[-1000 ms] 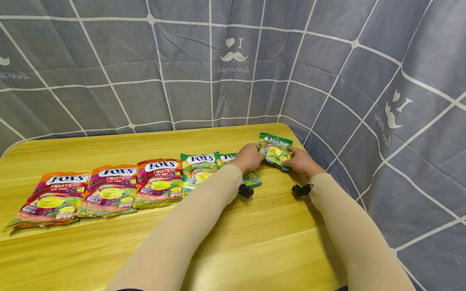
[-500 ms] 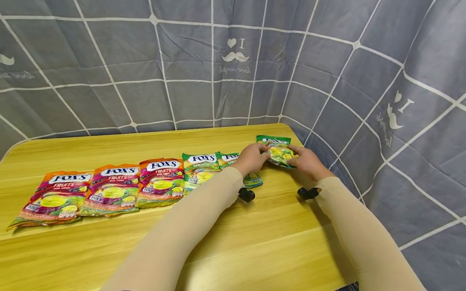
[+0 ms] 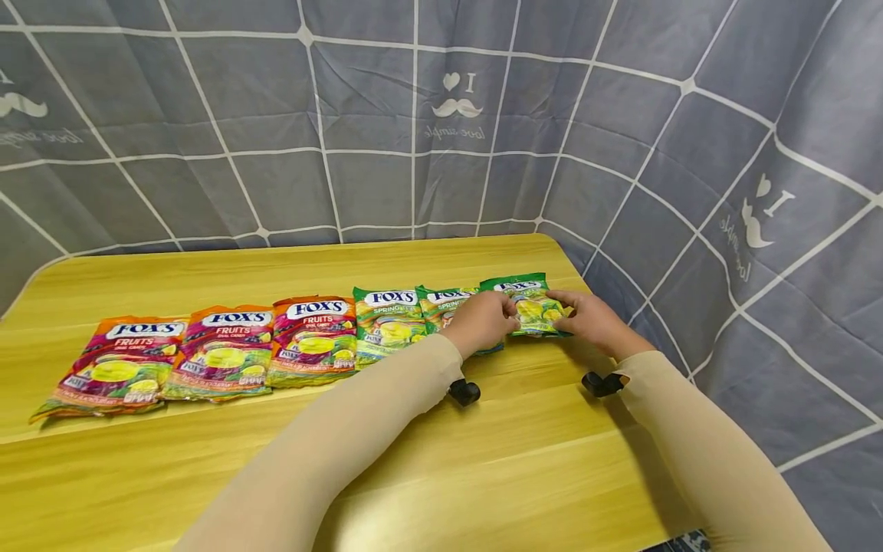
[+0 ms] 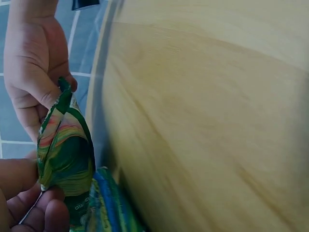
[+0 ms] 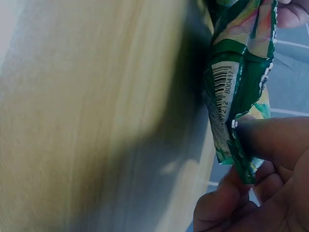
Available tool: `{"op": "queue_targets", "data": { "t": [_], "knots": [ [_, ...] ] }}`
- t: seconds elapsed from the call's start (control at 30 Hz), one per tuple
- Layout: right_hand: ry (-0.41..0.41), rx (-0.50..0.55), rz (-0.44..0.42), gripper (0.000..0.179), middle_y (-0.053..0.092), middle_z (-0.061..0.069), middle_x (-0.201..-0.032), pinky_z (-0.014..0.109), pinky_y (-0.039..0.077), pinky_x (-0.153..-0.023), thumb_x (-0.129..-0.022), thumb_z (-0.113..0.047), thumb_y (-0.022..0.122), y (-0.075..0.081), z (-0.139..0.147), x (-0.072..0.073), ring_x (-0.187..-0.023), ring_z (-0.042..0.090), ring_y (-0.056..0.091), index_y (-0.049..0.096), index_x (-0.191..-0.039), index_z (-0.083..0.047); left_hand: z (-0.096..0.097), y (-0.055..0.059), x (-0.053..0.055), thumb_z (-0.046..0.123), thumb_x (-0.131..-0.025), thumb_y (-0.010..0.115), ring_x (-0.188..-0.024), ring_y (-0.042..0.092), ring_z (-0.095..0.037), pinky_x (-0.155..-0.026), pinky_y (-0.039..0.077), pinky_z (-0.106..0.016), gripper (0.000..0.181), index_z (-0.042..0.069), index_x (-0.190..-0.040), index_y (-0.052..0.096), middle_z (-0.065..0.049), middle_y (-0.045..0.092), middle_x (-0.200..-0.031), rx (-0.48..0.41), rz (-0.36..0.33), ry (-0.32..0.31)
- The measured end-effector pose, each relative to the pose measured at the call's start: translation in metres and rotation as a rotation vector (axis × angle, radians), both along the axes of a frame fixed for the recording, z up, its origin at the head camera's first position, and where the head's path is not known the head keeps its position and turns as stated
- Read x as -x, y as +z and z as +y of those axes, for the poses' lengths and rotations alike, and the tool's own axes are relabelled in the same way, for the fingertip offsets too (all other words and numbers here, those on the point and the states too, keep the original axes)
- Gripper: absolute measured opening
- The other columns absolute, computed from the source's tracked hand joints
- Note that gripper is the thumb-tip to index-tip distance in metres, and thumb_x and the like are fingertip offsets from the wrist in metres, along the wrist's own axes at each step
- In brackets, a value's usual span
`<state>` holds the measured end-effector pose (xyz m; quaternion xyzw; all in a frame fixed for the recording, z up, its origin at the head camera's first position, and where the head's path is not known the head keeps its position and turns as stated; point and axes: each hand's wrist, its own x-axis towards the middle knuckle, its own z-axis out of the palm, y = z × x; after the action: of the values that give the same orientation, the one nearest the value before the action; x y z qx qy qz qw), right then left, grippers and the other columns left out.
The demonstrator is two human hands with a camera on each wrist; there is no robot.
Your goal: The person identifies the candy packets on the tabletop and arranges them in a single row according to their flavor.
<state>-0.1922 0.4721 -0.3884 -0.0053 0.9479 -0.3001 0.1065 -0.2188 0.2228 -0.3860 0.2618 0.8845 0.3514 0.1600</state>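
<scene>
Between both hands is a green Fox's candy bag (image 3: pixel 530 307) at the right end of a row. My left hand (image 3: pixel 480 318) pinches its left side, thumb and fingers on the edge in the left wrist view. On the opposite side my right hand (image 3: pixel 589 318) pinches the bag's edge, and in the right wrist view the barcode side of the bag (image 5: pixel 234 87) shows beside the thumb. Partly behind my left hand lies a second green candy bag (image 3: pixel 441 305). Another green candy bag (image 3: pixel 389 322) is to its left.
Several red-orange Fox's fruit candy bags (image 3: pixel 313 341) continue the row leftward on the wooden table (image 3: pixel 441 460). A grey checked curtain (image 3: pixel 372 115) hangs behind and to the right, near the table's edge. A dark object (image 3: pixel 679 543) shows at the bottom right.
Both hands have brought the held green bag nearer to me and lower, in line beside the other green bags. The view has shifted slightly right.
</scene>
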Motion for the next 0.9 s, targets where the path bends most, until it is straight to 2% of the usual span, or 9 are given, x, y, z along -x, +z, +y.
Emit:
{"op": "queue_targets", "data": {
  "t": [0.1,0.17,0.27,0.37,0.5,0.6,0.77,0.9],
  "knots": [
    [0.029,0.001,0.010,0.064,0.049,0.032,-0.152,0.046,0.055,-0.091,-0.101,-0.010,0.068,-0.006,0.001,0.001,-0.130,0.047,0.053,0.044,-0.161,-0.008,-0.001,-0.003,0.000,0.033,-0.102,0.072,-0.086,0.064,-0.012,-0.099,0.048,-0.040,0.031,0.018,-0.129,0.067,0.007,0.069,-0.101,0.047,0.032,-0.009],
    [0.047,-0.006,0.016,0.064,0.050,0.033,-0.151,0.046,0.055,-0.090,-0.101,-0.011,0.068,-0.007,0.001,0.001,-0.129,0.047,0.053,0.044,-0.160,-0.006,-0.001,-0.005,0.000,0.036,-0.100,0.074,-0.089,0.066,-0.013,-0.105,0.042,-0.047,0.039,0.020,-0.135,0.065,0.007,0.072,-0.101,0.092,0.068,-0.010],
    [0.054,-0.010,0.008,0.067,0.052,0.032,-0.148,0.048,0.054,-0.092,-0.102,-0.016,0.069,-0.008,0.002,0.003,-0.128,0.046,0.052,0.041,-0.162,-0.005,-0.001,-0.009,0.001,0.042,-0.097,0.077,-0.113,0.066,-0.019,-0.111,0.037,-0.055,0.057,0.024,-0.148,0.060,0.003,0.072,-0.122,0.186,0.141,-0.009],
    [0.062,-0.006,-0.017,0.074,0.054,0.032,-0.144,0.046,0.053,-0.091,-0.103,-0.020,0.069,-0.010,0.003,0.006,-0.127,0.045,0.053,0.033,-0.165,-0.004,-0.001,-0.012,0.001,0.051,-0.095,0.076,-0.139,0.051,-0.028,-0.115,0.035,-0.057,0.071,0.026,-0.156,0.051,-0.001,0.057,-0.150,0.293,0.188,-0.006],
    [0.070,-0.001,-0.058,0.081,0.055,0.033,-0.144,0.045,0.054,-0.094,-0.103,-0.019,0.069,-0.013,0.003,0.010,-0.129,0.045,0.056,0.023,-0.167,-0.003,-0.002,-0.016,0.003,0.058,-0.095,0.072,-0.152,0.036,-0.034,-0.120,0.031,-0.057,0.078,0.029,-0.162,0.043,-0.001,0.040,-0.166,0.374,0.188,-0.017],
    [0.071,-0.019,-0.076,0.081,0.055,0.035,-0.145,0.045,0.053,-0.096,-0.103,-0.019,0.069,-0.014,0.002,0.010,-0.129,0.046,0.057,0.022,-0.167,-0.003,-0.002,-0.016,0.003,0.058,-0.096,0.070,-0.153,0.033,-0.034,-0.120,0.030,-0.057,0.079,0.030,-0.164,0.040,0.000,0.036,-0.171,0.390,0.184,-0.034],
    [0.073,-0.044,-0.103,0.080,0.060,0.033,-0.138,0.038,0.051,-0.090,-0.104,-0.020,0.067,-0.015,0.000,0.010,-0.113,0.037,0.062,0.022,-0.168,-0.005,-0.003,-0.015,0.002,0.058,-0.098,0.068,-0.152,0.033,-0.033,-0.119,0.029,-0.057,0.079,0.030,-0.165,0.038,0.002,0.032,-0.173,0.412,0.170,-0.046],
    [0.071,-0.052,-0.130,0.080,0.064,0.028,-0.130,0.035,0.048,-0.084,-0.104,-0.021,0.067,-0.014,-0.001,0.013,-0.100,0.028,0.060,0.022,-0.169,-0.008,-0.003,-0.014,0.001,0.058,-0.098,0.068,-0.151,0.033,-0.032,-0.119,0.029,-0.056,0.079,0.031,-0.165,0.037,0.004,0.030,-0.174,0.426,0.159,-0.045]
  ]
}}
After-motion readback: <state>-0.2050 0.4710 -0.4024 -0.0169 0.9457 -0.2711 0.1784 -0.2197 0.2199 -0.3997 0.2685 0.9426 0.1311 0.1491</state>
